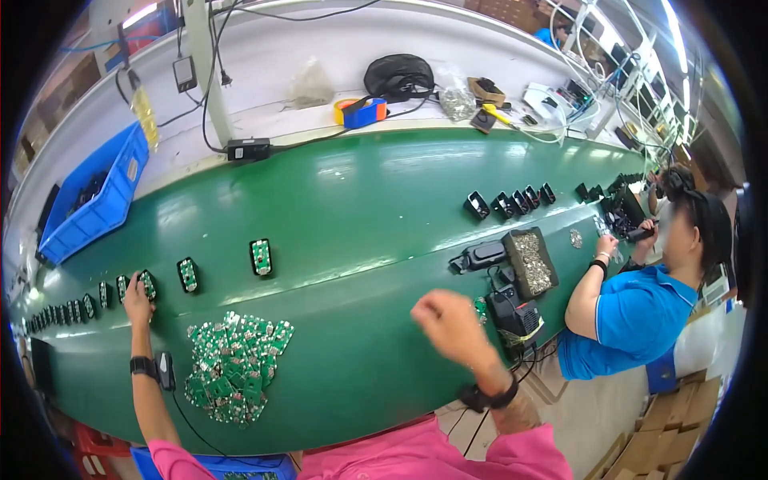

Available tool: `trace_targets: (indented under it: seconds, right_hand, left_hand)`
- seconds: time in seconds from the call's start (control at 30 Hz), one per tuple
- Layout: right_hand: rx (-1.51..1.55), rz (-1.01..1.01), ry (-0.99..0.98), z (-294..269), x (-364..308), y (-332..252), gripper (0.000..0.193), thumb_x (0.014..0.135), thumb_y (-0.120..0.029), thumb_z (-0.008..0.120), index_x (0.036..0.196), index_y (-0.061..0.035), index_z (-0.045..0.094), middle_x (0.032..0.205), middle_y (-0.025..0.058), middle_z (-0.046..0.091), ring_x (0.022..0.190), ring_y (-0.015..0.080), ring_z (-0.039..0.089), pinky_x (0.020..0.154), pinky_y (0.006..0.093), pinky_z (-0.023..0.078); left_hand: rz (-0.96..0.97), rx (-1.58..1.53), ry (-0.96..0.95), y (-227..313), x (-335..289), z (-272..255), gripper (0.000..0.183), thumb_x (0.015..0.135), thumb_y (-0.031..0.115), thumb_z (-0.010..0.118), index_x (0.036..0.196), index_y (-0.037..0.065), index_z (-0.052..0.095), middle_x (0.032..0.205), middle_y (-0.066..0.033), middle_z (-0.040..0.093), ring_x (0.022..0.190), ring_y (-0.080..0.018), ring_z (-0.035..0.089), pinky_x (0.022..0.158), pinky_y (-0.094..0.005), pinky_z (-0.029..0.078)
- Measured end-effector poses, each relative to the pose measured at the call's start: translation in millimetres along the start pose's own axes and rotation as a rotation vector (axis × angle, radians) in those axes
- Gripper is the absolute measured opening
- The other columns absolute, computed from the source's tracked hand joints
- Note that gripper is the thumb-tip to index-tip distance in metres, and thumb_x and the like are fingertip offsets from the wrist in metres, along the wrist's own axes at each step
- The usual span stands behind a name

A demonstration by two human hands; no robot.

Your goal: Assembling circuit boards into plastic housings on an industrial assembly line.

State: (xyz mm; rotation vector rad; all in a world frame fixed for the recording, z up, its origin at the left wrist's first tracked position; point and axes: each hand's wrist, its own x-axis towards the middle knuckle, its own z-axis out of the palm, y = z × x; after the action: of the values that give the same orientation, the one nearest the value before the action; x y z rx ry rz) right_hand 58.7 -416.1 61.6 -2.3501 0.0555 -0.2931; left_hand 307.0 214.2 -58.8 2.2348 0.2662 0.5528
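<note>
My left hand (138, 304) reaches to the row on the left side of the green bench, its fingers closed on a small black casing (148, 286) with a green circuit board inside. Two more such casings, a nearer one (187, 274) and another (260, 257), stand to its right. My right hand (454, 326) is raised over the bench at centre right with its fingers curled in; whatever they hold, if anything, is hidden. Between my arms lies a heap of loose green circuit boards (236, 364). A small green board (480, 310) shows just right of my right hand.
A blue bin (100, 196) sits at the back left. On the right are a cordless tool (516, 316), a foam tray of small metal parts (530, 262) and several black casings (502, 205). A co-worker in blue (644, 316) works at the right. A cabled black device (165, 370) lies near my left wrist.
</note>
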Motion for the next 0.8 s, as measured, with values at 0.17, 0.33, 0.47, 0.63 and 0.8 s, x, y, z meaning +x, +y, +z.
trace_targets:
  seconds: [0.17, 0.33, 0.47, 0.63, 0.8]
  right_hand:
    - [-0.501, 0.17, 0.246, -68, 103, 88, 0.033, 0.077, -0.02, 0.075, 0.101, -0.0004, 0.064, 0.094, 0.0213, 0.068, 0.091, 0.0381, 0.066, 0.079, 0.0436, 0.053]
    - [-0.757, 0.445, 0.079, -89, 173, 161, 0.043, 0.07, -0.021, 0.079, 0.105, 0.0002, 0.065, 0.103, 0.0225, 0.069, 0.101, 0.0394, 0.066, 0.088, 0.0457, 0.053]
    - [-0.839, 0.533, 0.111, -88, 187, 171, 0.039, 0.069, -0.026, 0.08, 0.097, -0.0008, 0.071, 0.101, 0.0219, 0.071, 0.096, 0.0383, 0.069, 0.084, 0.0448, 0.056]
    - [-0.478, 0.175, -0.218, -46, 127, 43, 0.04, 0.068, -0.033, 0.079, 0.091, -0.0007, 0.071, 0.09, 0.0216, 0.07, 0.083, 0.0359, 0.07, 0.074, 0.0436, 0.056]
    - [-0.084, -0.036, -0.491, 15, -7, -51, 0.053, 0.076, -0.039, 0.079, 0.107, 0.0001, 0.064, 0.095, 0.0185, 0.068, 0.085, 0.037, 0.066, 0.076, 0.043, 0.053]
  left_hand:
    - [0.331, 0.524, 0.283, 22, -26, -32, 0.04, 0.096, 0.017, 0.059, 0.134, 0.007, 0.055, 0.094, -0.012, 0.061, 0.08, -0.0246, 0.059, 0.074, -0.0376, 0.049]
    - [0.177, -0.1, -0.2, 225, -166, -16, 0.034, 0.091, 0.008, 0.059, 0.124, 0.004, 0.06, 0.089, -0.006, 0.056, 0.062, -0.0122, 0.052, 0.059, -0.0302, 0.048]
    - [0.448, -0.228, -0.458, 280, -270, 1, 0.041, 0.08, -0.002, 0.063, 0.12, 0.002, 0.062, 0.094, -0.0081, 0.064, 0.059, -0.0099, 0.057, 0.053, -0.0217, 0.044]
    - [-0.065, -0.508, -0.771, 314, -346, 48, 0.071, 0.081, 0.004, 0.073, 0.145, 0.005, 0.04, 0.119, -0.0153, 0.059, 0.073, -0.0158, 0.066, 0.062, -0.0279, 0.055]
    - [0.164, -0.613, -0.729, 327, -376, 77, 0.084, 0.079, 0.0, 0.073, 0.148, 0.005, 0.026, 0.141, -0.0193, 0.04, 0.095, -0.0224, 0.066, 0.075, -0.0312, 0.058]
